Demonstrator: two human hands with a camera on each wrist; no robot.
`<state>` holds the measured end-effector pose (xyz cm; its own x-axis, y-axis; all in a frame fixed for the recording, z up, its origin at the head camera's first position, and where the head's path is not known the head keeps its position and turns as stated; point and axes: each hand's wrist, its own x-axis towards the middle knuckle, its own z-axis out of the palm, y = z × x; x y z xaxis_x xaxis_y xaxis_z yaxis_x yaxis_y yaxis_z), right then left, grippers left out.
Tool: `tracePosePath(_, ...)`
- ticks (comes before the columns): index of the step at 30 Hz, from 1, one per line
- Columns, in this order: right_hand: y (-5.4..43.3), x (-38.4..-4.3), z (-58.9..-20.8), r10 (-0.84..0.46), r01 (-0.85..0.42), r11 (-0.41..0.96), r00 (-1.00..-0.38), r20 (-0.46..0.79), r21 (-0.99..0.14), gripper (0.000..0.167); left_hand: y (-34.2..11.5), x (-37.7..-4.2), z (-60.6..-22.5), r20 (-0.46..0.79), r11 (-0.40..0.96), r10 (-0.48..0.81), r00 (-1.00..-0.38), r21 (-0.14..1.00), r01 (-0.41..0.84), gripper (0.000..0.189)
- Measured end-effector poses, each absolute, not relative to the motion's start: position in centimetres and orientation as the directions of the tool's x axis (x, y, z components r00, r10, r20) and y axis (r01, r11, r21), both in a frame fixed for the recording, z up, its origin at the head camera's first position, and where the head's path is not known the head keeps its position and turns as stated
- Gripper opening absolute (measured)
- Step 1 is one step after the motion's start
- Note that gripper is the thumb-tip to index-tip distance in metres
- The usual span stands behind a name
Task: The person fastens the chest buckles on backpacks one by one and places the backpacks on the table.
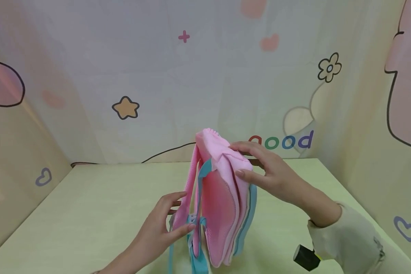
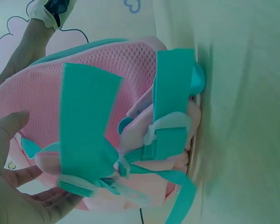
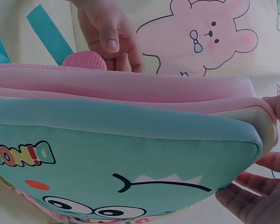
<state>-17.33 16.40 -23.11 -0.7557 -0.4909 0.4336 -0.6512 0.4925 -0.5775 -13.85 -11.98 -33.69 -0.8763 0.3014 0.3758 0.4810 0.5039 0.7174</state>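
A pink children's backpack (image 1: 220,213) stands tilted on the table, its mesh back toward the left. My right hand (image 1: 277,175) grips its upper part, thumb on the near side and fingers over the far side. In the right wrist view the bag's teal front (image 3: 177,156) carries a cartoon face and coloured lettering. At the shoulder straps is my left hand (image 1: 157,222), its thumb and fingers spread apart around a pink strap (image 1: 183,211), fingertips right at it. Teal webbing (image 2: 86,107) with pale buckles hangs across the bag's back in the left wrist view.
The pale green tabletop (image 1: 99,205) spreads around the bag. Printed fabric walls (image 1: 157,68) with stars, hearts and lettering enclose it at the back and both sides. A black wrist-worn device (image 1: 306,258) sits by the right sleeve.
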Motion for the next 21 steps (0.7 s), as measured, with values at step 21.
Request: tracePosePath(21,16.9,-17.2,-23.0,-0.483,-0.637,0.494,-0.767,0.423,-0.591,0.047,-9.2,-14.2,-35.8,0.496,0.277,0.373,-0.784,0.747,0.604,0.059)
